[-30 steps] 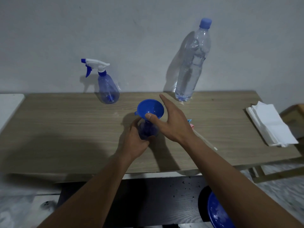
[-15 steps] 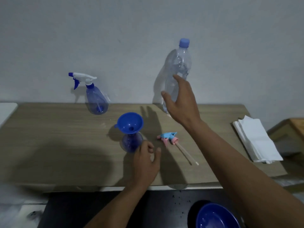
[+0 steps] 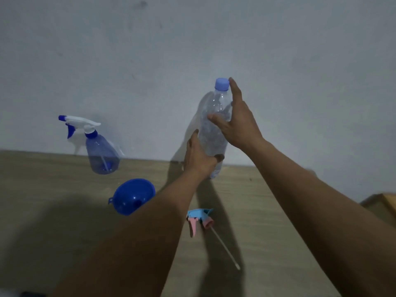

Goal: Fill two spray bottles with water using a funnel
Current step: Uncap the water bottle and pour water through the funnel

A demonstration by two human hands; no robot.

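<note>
Nearest, a detached spray head (image 3: pixel 200 219), light blue and pink, lies on its side on the wooden table (image 3: pixel 278 211), its thin dip tube pointing toward the near edge. Left of it sits the blue funnel (image 3: pixel 132 196), mouth up; the left forearm hides whatever is under it. Farther back, the left hand (image 3: pixel 199 157) grips the lower part of the clear water bottle (image 3: pixel 214 136), thumb curled across its front. The bottle stands upright at the table's far edge, close to the wall, with its pale blue cap (image 3: pixel 222 83) on. The right hand (image 3: pixel 235 125) is at the bottle's shoulder, thumb tip against the front and fingers straight, one reaching up beside the cap. Well to the left, by the wall, stands a blue spray bottle (image 3: pixel 102 155) with a white trigger head.
</note>
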